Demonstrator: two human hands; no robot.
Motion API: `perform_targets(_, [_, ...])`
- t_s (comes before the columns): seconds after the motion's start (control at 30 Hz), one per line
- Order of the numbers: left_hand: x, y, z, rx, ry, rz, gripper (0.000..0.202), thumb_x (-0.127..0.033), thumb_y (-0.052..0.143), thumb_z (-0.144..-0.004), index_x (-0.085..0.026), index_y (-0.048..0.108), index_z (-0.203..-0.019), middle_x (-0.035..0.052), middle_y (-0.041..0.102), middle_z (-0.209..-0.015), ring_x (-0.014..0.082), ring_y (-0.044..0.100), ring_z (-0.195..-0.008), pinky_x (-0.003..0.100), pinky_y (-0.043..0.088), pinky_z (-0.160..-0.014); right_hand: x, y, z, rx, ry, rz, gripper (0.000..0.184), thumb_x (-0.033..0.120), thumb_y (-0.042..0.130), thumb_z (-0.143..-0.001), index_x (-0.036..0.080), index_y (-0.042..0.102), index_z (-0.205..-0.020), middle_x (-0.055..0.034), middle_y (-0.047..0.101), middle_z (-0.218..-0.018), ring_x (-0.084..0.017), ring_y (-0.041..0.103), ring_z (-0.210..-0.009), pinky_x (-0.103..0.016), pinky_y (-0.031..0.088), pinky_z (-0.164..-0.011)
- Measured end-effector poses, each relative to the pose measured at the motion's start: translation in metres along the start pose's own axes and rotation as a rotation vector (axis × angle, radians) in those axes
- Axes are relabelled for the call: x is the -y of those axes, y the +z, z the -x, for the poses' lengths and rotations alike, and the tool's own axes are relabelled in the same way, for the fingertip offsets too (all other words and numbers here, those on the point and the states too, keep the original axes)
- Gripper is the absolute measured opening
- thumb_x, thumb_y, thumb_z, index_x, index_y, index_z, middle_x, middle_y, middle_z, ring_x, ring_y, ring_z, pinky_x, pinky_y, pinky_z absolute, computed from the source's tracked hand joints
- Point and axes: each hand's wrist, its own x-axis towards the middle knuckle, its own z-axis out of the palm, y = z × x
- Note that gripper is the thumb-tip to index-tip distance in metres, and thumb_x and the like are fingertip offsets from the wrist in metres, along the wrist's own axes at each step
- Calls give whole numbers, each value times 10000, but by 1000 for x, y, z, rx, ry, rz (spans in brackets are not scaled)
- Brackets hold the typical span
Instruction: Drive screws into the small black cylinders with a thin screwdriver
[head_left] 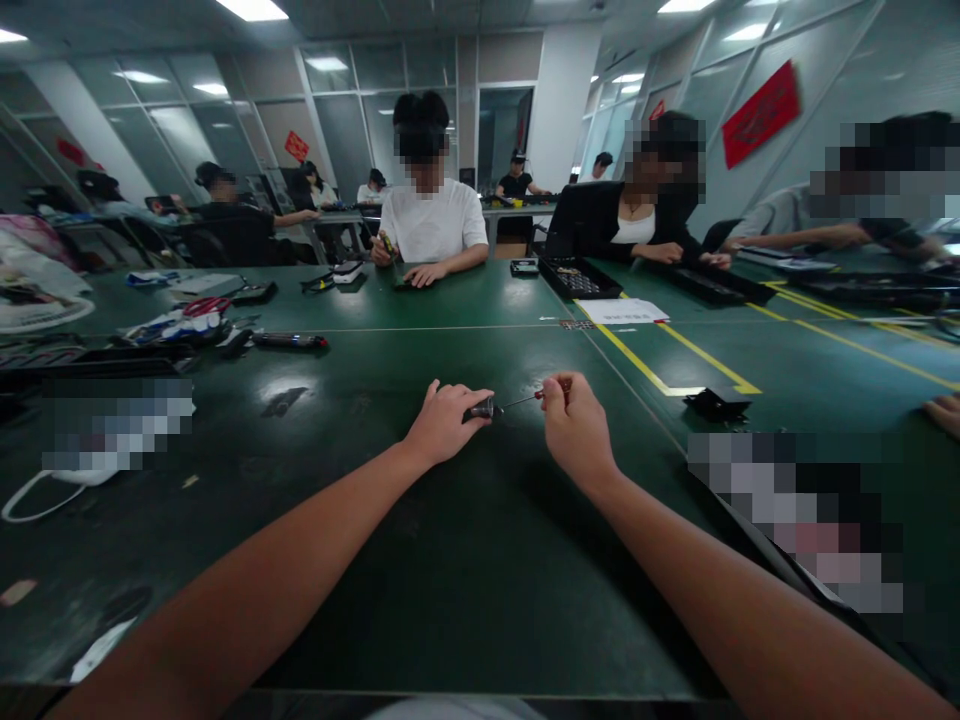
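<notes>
My left hand [448, 422] is closed around a small dark cylindrical part [484, 408], pinched between thumb and fingers just over the green table [450, 600]. The part's round end faces right. In my right hand [579, 432] is a thin screwdriver [519, 402] with a reddish handle, mostly covered by my curled fingers. Its slim metal shaft points left, and the tip is at or very near the end of the dark part; whether they touch I cannot tell.
To the left lie a dark pen-shaped tool [291, 341] and a pile of tools and cables [180, 318]. A black box-like part [718, 402] sits right, beyond yellow tape lines [637, 360]. Across the table a person in a white shirt [433, 225] works near a black tray [579, 278].
</notes>
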Motion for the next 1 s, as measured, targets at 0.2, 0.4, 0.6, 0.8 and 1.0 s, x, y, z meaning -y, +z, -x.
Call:
perform_targets(0.2, [0,-3,0,-54,-25,140,318,-283,658,-930,-207,641,-1238,69,670,-1111,242,608,-1060,421,494,-981,0,-1,-1,-5,14,-5,257,455,432,-983,234,555,-935,-64,675,-856,-241,637,-780,-383,433,-719])
perform_targets(0.4, [-4,-10,-2,-109,-76,222,291,-214,691,-879,-186,641,-1164,76,668,-1154,237,625,-1071,390,496,-991,3,-4,-2,-80,-2,-44,238,429,440,-981,223,549,-931,-34,650,-783,-220,621,-736,-372,437,-705])
perform_targets(0.6, [-11,-18,-12,28,-176,338,327,-183,561,-896,-197,606,-1219,72,672,-1152,225,635,-1021,353,500,-893,1,-7,-2,-176,-54,-159,233,423,430,-1005,229,556,-978,-26,651,-833,-203,623,-772,-376,464,-741])
perform_targets(0.8, [-21,-10,-36,211,-181,197,174,-329,718,-829,-189,674,-923,40,697,-931,209,638,-859,312,465,-757,2,-10,-2,-209,-83,-213,219,418,442,-1008,231,554,-991,-23,644,-835,-198,627,-785,-379,485,-752])
perform_targets(1.0, [-27,1,-53,381,-251,18,327,-462,747,-822,-236,695,-1053,54,708,-1071,248,649,-964,316,445,-707,2,-9,-1,-184,-80,-207,217,415,445,-1008,231,557,-978,-27,651,-849,-201,628,-786,-382,489,-744])
